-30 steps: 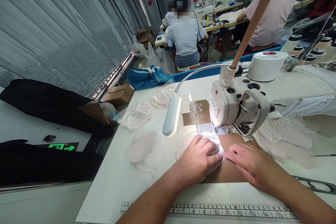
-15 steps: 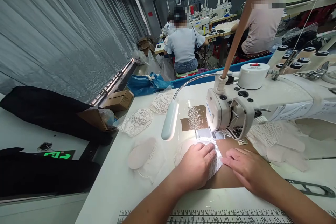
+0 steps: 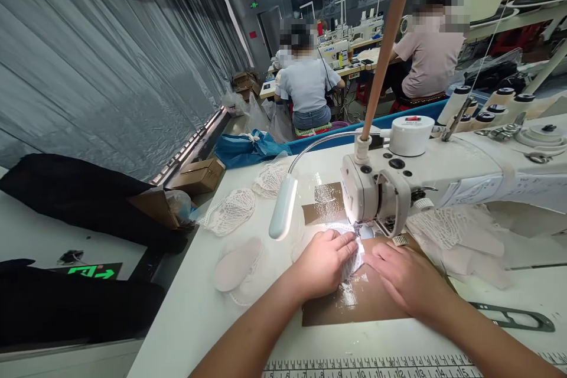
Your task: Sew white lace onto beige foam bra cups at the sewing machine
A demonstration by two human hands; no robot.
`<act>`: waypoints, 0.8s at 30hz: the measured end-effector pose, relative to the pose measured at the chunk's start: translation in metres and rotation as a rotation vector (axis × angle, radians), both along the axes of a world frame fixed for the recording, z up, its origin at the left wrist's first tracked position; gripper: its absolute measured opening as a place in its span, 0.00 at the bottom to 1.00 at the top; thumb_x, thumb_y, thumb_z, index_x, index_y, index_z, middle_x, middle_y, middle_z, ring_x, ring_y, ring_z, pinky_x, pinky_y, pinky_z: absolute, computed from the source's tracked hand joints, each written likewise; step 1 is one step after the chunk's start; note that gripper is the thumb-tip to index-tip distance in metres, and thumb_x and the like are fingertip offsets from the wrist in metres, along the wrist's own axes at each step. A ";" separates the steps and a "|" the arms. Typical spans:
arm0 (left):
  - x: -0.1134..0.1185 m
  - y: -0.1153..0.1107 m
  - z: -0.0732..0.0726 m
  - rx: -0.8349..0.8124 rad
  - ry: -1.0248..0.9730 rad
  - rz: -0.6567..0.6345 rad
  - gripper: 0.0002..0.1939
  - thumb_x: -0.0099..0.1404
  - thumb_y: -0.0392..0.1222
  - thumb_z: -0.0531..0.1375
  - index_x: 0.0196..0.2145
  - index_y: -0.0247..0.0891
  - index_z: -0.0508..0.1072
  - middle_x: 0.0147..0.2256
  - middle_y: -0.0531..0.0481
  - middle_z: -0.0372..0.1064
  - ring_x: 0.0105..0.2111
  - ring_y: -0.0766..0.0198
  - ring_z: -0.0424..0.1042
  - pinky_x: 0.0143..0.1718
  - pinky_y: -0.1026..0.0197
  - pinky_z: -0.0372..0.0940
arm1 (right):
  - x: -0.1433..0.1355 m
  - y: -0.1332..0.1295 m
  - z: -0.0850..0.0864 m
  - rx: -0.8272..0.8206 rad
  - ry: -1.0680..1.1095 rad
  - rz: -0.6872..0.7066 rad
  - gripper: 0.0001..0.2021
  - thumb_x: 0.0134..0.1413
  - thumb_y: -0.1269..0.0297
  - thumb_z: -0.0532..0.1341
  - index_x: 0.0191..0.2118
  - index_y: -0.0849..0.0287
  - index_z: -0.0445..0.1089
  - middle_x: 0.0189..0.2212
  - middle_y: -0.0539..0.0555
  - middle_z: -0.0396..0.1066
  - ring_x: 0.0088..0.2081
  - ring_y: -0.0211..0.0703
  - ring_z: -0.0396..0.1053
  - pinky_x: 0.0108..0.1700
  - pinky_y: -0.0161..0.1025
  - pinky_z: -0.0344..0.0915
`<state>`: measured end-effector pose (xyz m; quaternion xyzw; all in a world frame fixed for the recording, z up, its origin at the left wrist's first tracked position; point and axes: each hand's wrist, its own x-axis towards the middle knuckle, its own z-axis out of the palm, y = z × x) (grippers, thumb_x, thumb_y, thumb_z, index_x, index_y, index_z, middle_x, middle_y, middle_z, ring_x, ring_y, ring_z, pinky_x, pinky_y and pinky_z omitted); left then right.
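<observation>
A white lace piece (image 3: 353, 264) lies under the needle area of a white sewing machine (image 3: 370, 189), lit by its lamp. My left hand (image 3: 326, 260) presses on the lace with its fingers close together, just in front of the presser foot. On the brown plate (image 3: 354, 301), my right hand (image 3: 396, 271) rests with its fingertips at the lace's right edge, fingers together. Whether either hand pinches the fabric is hard to make out. Left of my left hand lies a pale oval pad with lace (image 3: 237, 266).
Lace cups (image 3: 231, 211) lie at the table's left edge. A lamp head (image 3: 283, 207) hangs left of the machine. More lace (image 3: 452, 236) and a grey tool (image 3: 518, 317) are at the right. A ruler strip (image 3: 367, 366) runs along the front. People sit at machines beyond.
The lace has moved forward and left beneath my hands, exposing more of the brown plate in front. Both hands have shifted with it, and the whole view has moved slightly.
</observation>
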<state>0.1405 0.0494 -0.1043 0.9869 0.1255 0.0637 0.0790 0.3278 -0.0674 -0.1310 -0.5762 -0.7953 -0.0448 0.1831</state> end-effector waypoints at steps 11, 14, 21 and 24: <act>0.005 0.026 -0.009 0.007 -0.102 -0.058 0.15 0.71 0.39 0.51 0.52 0.40 0.71 0.53 0.45 0.69 0.44 0.57 0.66 0.46 0.54 0.62 | -0.006 0.014 0.004 0.014 -0.017 -0.172 0.23 0.51 0.79 0.49 0.49 0.59 0.72 0.30 0.53 0.70 0.18 0.37 0.52 0.22 0.38 0.44; 0.007 0.029 -0.008 0.008 -0.116 -0.035 0.16 0.70 0.38 0.52 0.52 0.39 0.70 0.52 0.45 0.69 0.43 0.57 0.66 0.45 0.54 0.63 | -0.004 0.014 0.005 -0.012 0.015 -0.161 0.23 0.50 0.79 0.49 0.49 0.57 0.71 0.32 0.53 0.71 0.20 0.37 0.56 0.23 0.37 0.48; 0.008 0.029 -0.007 0.011 -0.094 -0.015 0.17 0.66 0.36 0.54 0.52 0.37 0.70 0.49 0.42 0.70 0.43 0.55 0.66 0.45 0.53 0.62 | 0.000 0.013 0.002 -0.060 0.030 -0.145 0.23 0.53 0.77 0.48 0.49 0.56 0.71 0.34 0.54 0.73 0.23 0.40 0.63 0.26 0.38 0.55; 0.007 0.028 -0.006 0.032 -0.084 0.012 0.19 0.65 0.35 0.55 0.53 0.38 0.68 0.51 0.42 0.69 0.47 0.53 0.65 0.47 0.52 0.62 | 0.000 0.012 0.001 -0.089 0.045 -0.145 0.23 0.55 0.76 0.46 0.51 0.57 0.70 0.36 0.56 0.74 0.28 0.43 0.68 0.29 0.39 0.60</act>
